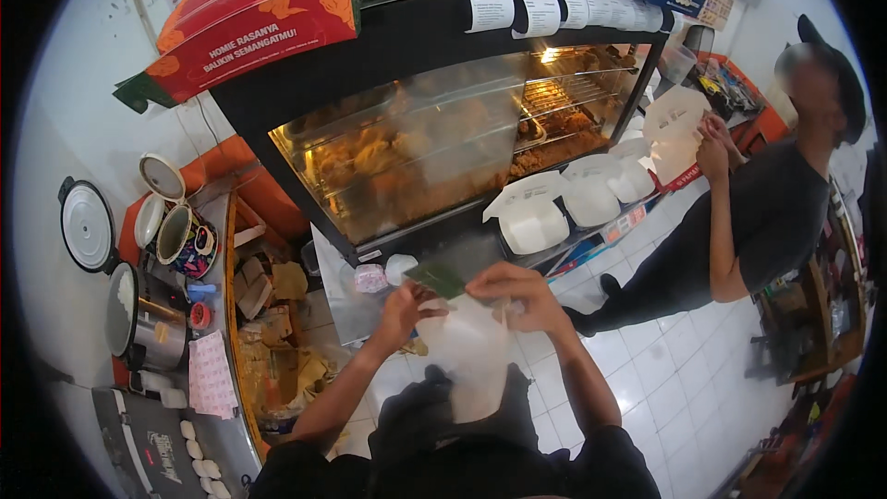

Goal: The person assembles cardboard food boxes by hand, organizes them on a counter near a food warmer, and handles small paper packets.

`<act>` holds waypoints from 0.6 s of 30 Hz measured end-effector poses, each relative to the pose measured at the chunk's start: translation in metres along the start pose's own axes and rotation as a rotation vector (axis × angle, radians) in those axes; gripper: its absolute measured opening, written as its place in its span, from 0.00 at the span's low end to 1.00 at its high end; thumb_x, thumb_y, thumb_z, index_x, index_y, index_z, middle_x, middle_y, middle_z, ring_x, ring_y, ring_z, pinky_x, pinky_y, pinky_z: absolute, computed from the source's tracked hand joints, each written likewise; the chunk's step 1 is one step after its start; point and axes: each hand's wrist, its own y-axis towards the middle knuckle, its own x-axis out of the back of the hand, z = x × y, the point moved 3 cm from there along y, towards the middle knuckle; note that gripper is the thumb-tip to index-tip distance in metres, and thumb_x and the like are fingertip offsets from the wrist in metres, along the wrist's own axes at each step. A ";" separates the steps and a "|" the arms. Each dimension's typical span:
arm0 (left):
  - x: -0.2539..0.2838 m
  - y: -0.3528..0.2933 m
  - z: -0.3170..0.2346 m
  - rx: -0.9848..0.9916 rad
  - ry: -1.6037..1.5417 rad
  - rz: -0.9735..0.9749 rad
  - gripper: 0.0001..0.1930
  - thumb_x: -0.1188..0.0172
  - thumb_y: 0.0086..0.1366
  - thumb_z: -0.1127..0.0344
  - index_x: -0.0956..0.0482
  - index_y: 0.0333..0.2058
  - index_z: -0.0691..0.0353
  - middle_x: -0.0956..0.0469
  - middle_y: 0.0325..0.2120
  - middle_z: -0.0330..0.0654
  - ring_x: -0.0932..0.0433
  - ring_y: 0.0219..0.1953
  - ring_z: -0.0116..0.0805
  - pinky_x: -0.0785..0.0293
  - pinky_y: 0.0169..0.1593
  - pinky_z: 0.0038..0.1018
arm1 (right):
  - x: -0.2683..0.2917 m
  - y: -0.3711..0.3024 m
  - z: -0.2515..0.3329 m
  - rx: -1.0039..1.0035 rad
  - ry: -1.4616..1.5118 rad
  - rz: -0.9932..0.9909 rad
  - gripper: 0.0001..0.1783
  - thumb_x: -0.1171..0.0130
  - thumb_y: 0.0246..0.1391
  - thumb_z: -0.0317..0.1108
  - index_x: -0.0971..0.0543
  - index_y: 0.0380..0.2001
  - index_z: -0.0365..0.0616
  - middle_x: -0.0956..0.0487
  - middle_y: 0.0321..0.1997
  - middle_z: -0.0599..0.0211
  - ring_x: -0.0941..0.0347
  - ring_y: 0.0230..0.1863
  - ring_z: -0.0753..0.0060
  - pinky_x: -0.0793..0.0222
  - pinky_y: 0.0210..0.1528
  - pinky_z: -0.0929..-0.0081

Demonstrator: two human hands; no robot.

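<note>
In front of my body I hold a white paper food box [467, 351], partly unfolded and blurred by motion. Its dark green flap [437, 277] stands at the top edge, between my hands. My left hand [404, 316] pinches the box's left side with bent fingers. At the right upper corner, beside the green flap, the fingers of my right hand [522, 296] are closed on the box. Beyond my right hand, an opened white food box [528, 222] rests on the ledge of the glass food warmer [425, 129], with similar boxes [591, 196] beside it.
Fried pieces lie on lit racks inside the warmer. At right, a co-worker in black [771, 194] holds an unfolded white carton [673, 134]. A counter at left carries a rice cooker [148, 314] and pink-patterned paper [213, 375]. Red flat cartons [259, 23] lie on top of the warmer.
</note>
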 end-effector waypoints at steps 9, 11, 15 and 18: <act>-0.076 0.034 -0.007 -0.242 0.125 -0.642 0.13 0.47 0.74 0.61 0.21 0.43 0.66 0.18 0.38 0.43 0.17 0.36 0.30 0.16 0.40 0.30 | 0.020 -0.003 -0.003 0.164 -0.461 0.015 0.27 0.27 0.40 0.25 0.19 0.49 0.40 0.25 0.51 0.59 0.28 0.61 0.54 0.25 0.58 0.61; -0.108 0.037 -0.003 -0.256 0.212 -0.691 0.13 0.48 0.74 0.64 0.21 0.41 0.69 0.18 0.36 0.43 0.18 0.37 0.30 0.15 0.41 0.32 | 0.032 -0.009 -0.010 0.187 -0.498 -0.031 0.29 0.27 0.38 0.24 0.19 0.49 0.40 0.25 0.50 0.59 0.28 0.61 0.53 0.25 0.57 0.61; -0.144 0.047 0.018 -0.387 0.128 -0.814 0.12 0.47 0.74 0.66 0.22 0.41 0.71 0.19 0.34 0.41 0.19 0.35 0.26 0.17 0.39 0.25 | 0.055 -0.021 -0.019 0.216 -0.382 0.007 0.33 0.26 0.36 0.23 0.21 0.51 0.41 0.26 0.50 0.58 0.27 0.58 0.52 0.25 0.58 0.59; -0.130 0.050 0.038 -0.392 0.266 -0.845 0.12 0.47 0.74 0.65 0.22 0.40 0.70 0.19 0.33 0.40 0.19 0.34 0.25 0.18 0.38 0.24 | 0.065 -0.034 -0.028 0.321 -0.376 0.144 0.33 0.27 0.38 0.25 0.22 0.52 0.42 0.26 0.50 0.59 0.26 0.56 0.53 0.26 0.59 0.58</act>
